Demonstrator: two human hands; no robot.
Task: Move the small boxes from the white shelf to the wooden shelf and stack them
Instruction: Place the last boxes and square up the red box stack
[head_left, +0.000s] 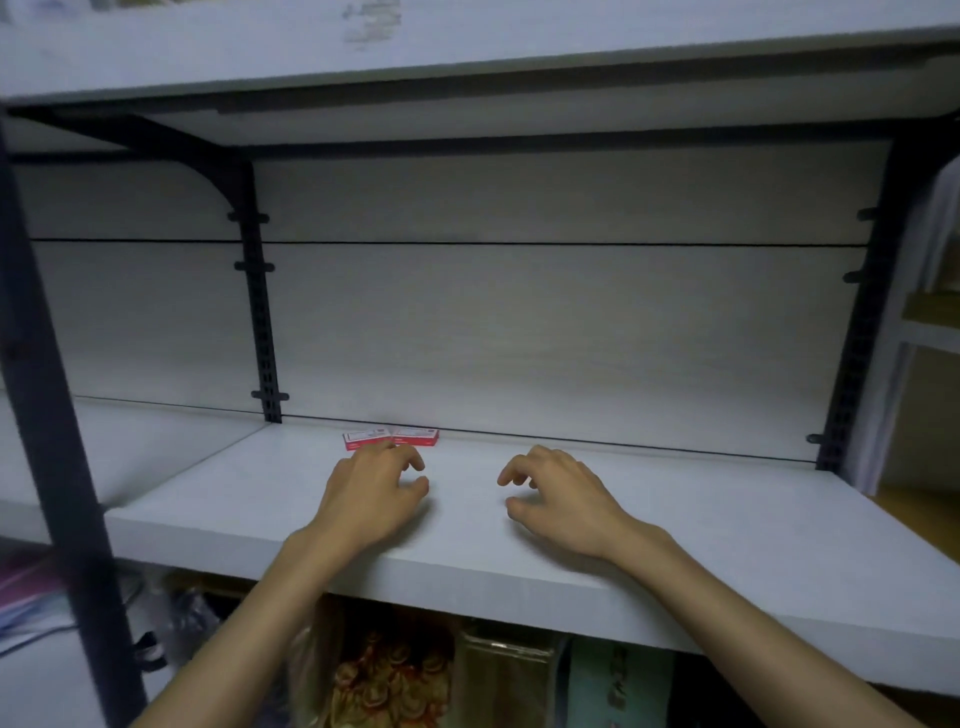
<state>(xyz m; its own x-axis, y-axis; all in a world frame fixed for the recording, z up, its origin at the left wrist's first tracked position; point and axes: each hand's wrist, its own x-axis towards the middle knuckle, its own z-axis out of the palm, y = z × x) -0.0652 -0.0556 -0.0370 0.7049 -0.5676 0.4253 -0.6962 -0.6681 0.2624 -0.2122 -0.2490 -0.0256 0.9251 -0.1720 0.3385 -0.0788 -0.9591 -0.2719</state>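
While two small red-and-white boxes (390, 437) lie side by side at the white shelf's (675, 519) back edge, left hand (374, 491) and right hand (558, 493) hover with fingers loosely curled, holding nothing.

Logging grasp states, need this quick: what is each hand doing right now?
Left hand: open, fingers loosely curled, holding nothing, just short of the two red boxes.
Right hand: open, loosely curled, holding nothing, over the white shelf.
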